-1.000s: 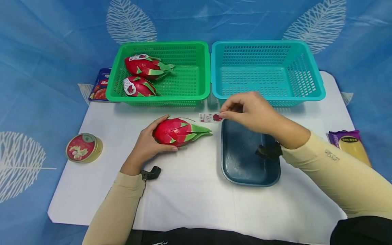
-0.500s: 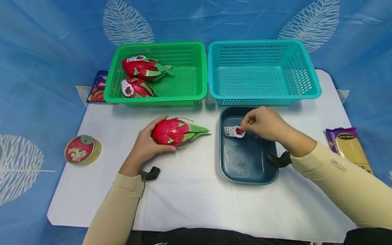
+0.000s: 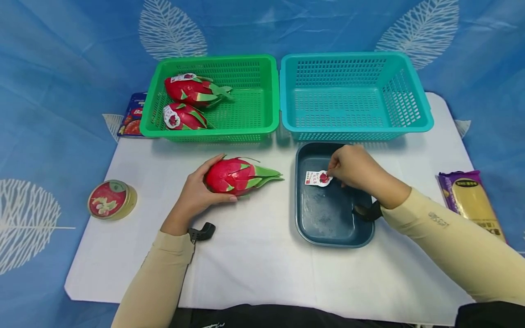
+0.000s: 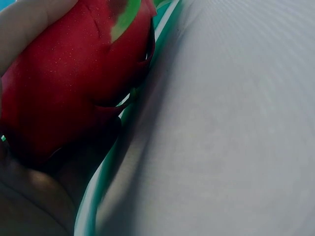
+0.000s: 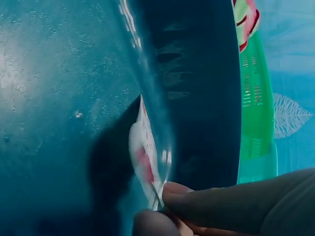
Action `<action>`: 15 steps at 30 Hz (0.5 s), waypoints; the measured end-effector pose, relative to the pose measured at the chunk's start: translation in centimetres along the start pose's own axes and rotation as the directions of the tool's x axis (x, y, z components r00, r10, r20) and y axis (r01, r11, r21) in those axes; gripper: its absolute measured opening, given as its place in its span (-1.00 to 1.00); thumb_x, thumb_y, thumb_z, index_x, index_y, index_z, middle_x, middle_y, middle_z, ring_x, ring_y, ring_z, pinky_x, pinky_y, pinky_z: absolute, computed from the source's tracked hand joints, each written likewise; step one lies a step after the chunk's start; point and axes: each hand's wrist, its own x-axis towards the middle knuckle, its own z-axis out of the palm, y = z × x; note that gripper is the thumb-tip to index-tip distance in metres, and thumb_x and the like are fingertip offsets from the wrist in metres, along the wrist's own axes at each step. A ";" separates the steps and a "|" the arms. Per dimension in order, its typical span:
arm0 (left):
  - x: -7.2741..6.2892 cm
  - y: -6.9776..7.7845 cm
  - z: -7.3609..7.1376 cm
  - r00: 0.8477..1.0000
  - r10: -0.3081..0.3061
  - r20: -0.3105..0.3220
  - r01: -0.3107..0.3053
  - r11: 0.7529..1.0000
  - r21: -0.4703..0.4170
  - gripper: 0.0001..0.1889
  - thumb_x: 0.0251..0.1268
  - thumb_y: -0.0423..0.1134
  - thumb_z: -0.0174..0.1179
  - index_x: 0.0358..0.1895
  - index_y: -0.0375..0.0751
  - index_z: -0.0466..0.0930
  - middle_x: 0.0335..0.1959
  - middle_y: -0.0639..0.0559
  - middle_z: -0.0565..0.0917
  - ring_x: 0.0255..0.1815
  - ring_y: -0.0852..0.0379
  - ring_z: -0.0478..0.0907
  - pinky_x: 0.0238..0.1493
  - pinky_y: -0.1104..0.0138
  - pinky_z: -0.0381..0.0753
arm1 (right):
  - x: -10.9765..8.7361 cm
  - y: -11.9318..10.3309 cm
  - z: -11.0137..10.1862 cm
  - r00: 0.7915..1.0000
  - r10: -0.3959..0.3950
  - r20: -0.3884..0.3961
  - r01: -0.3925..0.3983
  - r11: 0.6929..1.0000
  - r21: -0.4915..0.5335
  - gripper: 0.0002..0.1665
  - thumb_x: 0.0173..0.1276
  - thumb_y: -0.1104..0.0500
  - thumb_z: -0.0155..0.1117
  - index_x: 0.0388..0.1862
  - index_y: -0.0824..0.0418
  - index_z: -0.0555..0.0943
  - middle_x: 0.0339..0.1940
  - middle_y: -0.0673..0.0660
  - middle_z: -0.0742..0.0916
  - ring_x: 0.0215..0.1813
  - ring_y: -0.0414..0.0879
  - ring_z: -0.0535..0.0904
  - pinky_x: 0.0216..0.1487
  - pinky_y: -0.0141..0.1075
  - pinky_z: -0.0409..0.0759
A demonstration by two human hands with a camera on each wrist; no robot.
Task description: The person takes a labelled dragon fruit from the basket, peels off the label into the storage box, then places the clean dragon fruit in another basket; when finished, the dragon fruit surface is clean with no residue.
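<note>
My left hand [image 3: 202, 189] curls around a red dragon fruit [image 3: 231, 175] on the white table, thumb on the near side and fingers on the far side. Its green leaf tips point right. The same dragon fruit [image 4: 74, 73] fills the upper left of the left wrist view. Over the dark blue rectangular basin [image 3: 328, 228], my right hand [image 3: 357, 168] pinches a small white sticker [image 3: 315, 178] with a red fruit picture. In the right wrist view, thumb and finger grip one end of the sticker [image 5: 142, 152], which casts a shadow on the basin floor.
At the back, a green basket [image 3: 246, 132] holds two stickered dragon fruits [image 3: 193, 91], beside a turquoise basket [image 3: 357, 135]. A round tin [image 3: 110, 199] stands at left, a blue packet [image 3: 133, 116] behind it. A purple-and-yellow packet [image 3: 469, 196] lies at right.
My right hand has carried the sticker from beside the fruit's leafy tip rightward and nearer, over the basin. My left hand and its dragon fruit have stayed in place.
</note>
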 end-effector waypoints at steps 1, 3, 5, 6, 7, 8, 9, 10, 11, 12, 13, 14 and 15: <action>0.0 0.0 0.0 1.000 -0.002 -0.001 0.002 1.000 0.001 0.12 -0.11 -0.14 0.77 0.62 0.12 0.34 0.50 0.02 0.41 0.49 -0.08 0.31 0.23 -0.10 0.60 | 0.0 0.0 0.0 1.000 -0.001 -0.002 0.001 1.000 -0.016 -0.87 0.43 0.31 0.42 -0.35 0.33 0.77 -0.59 0.11 0.74 -0.62 -0.03 0.69 -0.22 -0.03 0.67; 0.0 0.1 0.0 1.000 -0.005 0.000 0.005 1.000 0.000 0.12 -0.11 -0.14 0.77 0.62 0.11 0.33 0.51 0.02 0.41 0.49 -0.08 0.30 0.23 -0.11 0.60 | 0.1 0.1 0.1 1.000 -0.004 -0.004 0.003 0.999 -0.041 -0.88 0.43 0.31 0.43 -0.31 0.35 0.78 -0.60 0.10 0.74 -0.62 -0.06 0.68 -0.15 0.03 0.67; 0.0 0.1 0.0 1.000 -0.005 0.002 0.005 1.000 -0.002 0.12 -0.10 -0.15 0.77 0.62 0.11 0.33 0.51 0.01 0.41 0.50 -0.09 0.30 0.23 -0.11 0.60 | 0.0 0.1 0.0 1.000 0.000 -0.009 0.000 0.999 -0.047 -0.89 0.44 0.31 0.42 -0.26 0.38 0.77 -0.60 0.12 0.73 -0.63 -0.07 0.67 -0.16 0.01 0.68; 0.0 0.1 0.0 1.000 -0.006 0.001 0.006 1.000 -0.002 0.12 -0.11 -0.15 0.77 0.62 0.12 0.33 0.51 0.02 0.41 0.50 -0.08 0.30 0.23 -0.11 0.60 | -0.1 0.2 -0.1 1.000 -0.001 -0.016 0.000 0.999 -0.048 -0.89 0.44 0.31 0.42 -0.25 0.39 0.76 -0.59 0.12 0.73 -0.64 -0.08 0.65 -0.19 -0.02 0.68; 0.0 0.0 0.0 1.000 -0.005 0.002 0.005 1.000 -0.002 0.12 -0.11 -0.15 0.77 0.62 0.13 0.34 0.51 0.02 0.41 0.50 -0.07 0.30 0.23 -0.10 0.61 | -0.1 0.2 -0.2 1.000 -0.003 -0.027 0.002 0.999 -0.046 -0.88 0.45 0.31 0.42 -0.23 0.40 0.76 -0.58 0.13 0.73 -0.65 -0.08 0.64 -0.37 -0.07 0.68; 0.0 0.0 0.0 1.000 -0.004 0.002 0.004 1.000 -0.002 0.11 -0.10 -0.15 0.77 0.62 0.15 0.34 0.50 0.02 0.41 0.49 -0.07 0.30 0.23 -0.10 0.61 | -0.2 0.2 -0.3 0.999 -0.004 -0.037 0.003 0.999 -0.042 -0.88 0.45 0.31 0.42 -0.22 0.40 0.76 -0.57 0.14 0.73 -0.65 -0.08 0.64 -0.48 -0.10 0.67; 0.0 0.0 0.0 1.000 -0.005 0.002 0.005 1.000 0.000 0.11 -0.11 -0.14 0.77 0.62 0.16 0.34 0.50 0.03 0.41 0.49 -0.06 0.30 0.23 -0.10 0.61 | -0.3 0.3 -0.5 0.999 -0.008 -0.048 0.006 0.999 -0.042 -0.87 0.45 0.30 0.42 -0.22 0.40 0.76 -0.58 0.14 0.73 -0.66 -0.08 0.63 -0.50 -0.12 0.65; 0.1 0.0 0.0 1.000 -0.005 0.004 0.005 1.000 0.000 0.11 -0.11 -0.14 0.77 0.61 0.17 0.34 0.50 0.03 0.41 0.49 -0.06 0.31 0.24 -0.10 0.60 | -0.4 0.3 -0.6 0.998 -0.006 -0.059 0.003 0.999 -0.037 -0.86 0.46 0.28 0.42 -0.22 0.39 0.76 -0.56 0.14 0.73 -0.65 -0.08 0.63 -0.51 -0.14 0.64; 0.1 -0.1 0.0 1.000 -0.007 0.004 0.007 1.000 0.001 0.11 -0.10 -0.14 0.77 0.61 0.18 0.34 0.50 0.03 0.41 0.49 -0.05 0.31 0.24 -0.10 0.60 | -0.5 0.3 -0.8 0.998 0.000 -0.070 -0.002 1.000 -0.030 -0.84 0.47 0.26 0.43 -0.21 0.39 0.76 -0.55 0.14 0.74 -0.64 -0.08 0.64 -0.50 -0.15 0.64; 0.1 -0.1 0.0 1.000 -0.010 0.004 0.010 1.000 0.004 0.11 -0.10 -0.14 0.77 0.61 0.18 0.34 0.50 0.03 0.41 0.49 -0.05 0.31 0.25 -0.09 0.59 | -0.6 0.4 -0.9 0.997 0.005 -0.082 -0.006 1.000 -0.018 -0.82 0.48 0.23 0.42 -0.21 0.38 0.75 -0.54 0.14 0.74 -0.63 -0.06 0.65 -0.49 -0.15 0.64; 0.1 -0.1 0.0 1.000 -0.015 0.005 0.015 1.000 0.005 0.10 -0.09 -0.14 0.76 0.62 0.18 0.34 0.51 0.03 0.41 0.49 -0.05 0.31 0.25 -0.09 0.59 | -0.7 0.4 -1.1 0.996 0.011 -0.093 -0.011 1.000 -0.004 -0.80 0.50 0.20 0.42 -0.20 0.37 0.76 -0.53 0.14 0.74 -0.61 -0.05 0.67 -0.47 -0.14 0.64; 0.1 -0.1 0.0 1.000 -0.016 0.006 0.016 1.000 0.002 0.10 -0.08 -0.15 0.76 0.62 0.17 0.34 0.51 0.02 0.41 0.49 -0.05 0.30 0.26 -0.09 0.58 | -0.8 0.6 -1.3 0.994 0.021 -0.105 -0.019 1.000 0.017 -0.78 0.51 0.17 0.41 -0.19 0.36 0.76 -0.51 0.14 0.75 -0.59 -0.03 0.69 -0.45 -0.14 0.65; 0.1 -0.1 0.0 1.000 -0.018 0.007 0.018 1.000 0.001 0.10 -0.08 -0.16 0.76 0.61 0.17 0.34 0.51 0.01 0.41 0.49 -0.05 0.30 0.27 -0.10 0.58 | -0.9 0.7 -1.4 0.993 0.033 -0.117 -0.028 0.999 0.045 -0.75 0.52 0.14 0.41 -0.17 0.35 0.75 -0.50 0.14 0.76 -0.56 -0.02 0.71 -0.43 -0.14 0.65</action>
